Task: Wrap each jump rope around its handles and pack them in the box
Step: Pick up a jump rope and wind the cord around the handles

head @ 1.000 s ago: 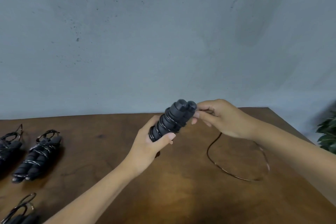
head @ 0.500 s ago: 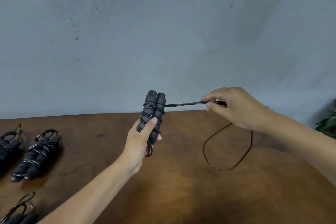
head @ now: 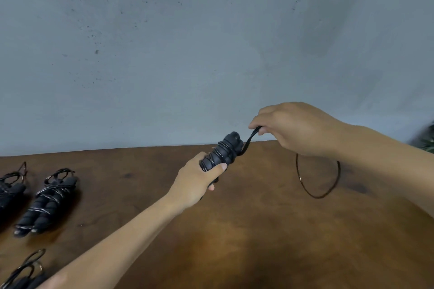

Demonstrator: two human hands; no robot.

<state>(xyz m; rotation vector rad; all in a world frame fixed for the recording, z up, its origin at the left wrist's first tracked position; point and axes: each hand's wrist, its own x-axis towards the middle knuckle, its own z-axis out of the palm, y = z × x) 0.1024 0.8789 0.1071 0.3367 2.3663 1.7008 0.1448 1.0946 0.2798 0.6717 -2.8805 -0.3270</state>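
left hand (head: 199,182) clamps the paired black foam handles (head: 223,153); right hand (head: 293,131) pinches the thin black cord (head: 247,142). keep tension, lay turns tight.

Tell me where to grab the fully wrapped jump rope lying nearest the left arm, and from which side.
Grip the wrapped jump rope across the middle of its paired handles, coming from above. It lies flat on the table, coils binding the middle; the loose loops at its far end would likely slip.

Light was soft and even, dimming below the fingers. The rope (head: 249,143) beside the right hand's fingertips (head: 254,124) smeared with motion blur; wide-angle bending curved the edges.
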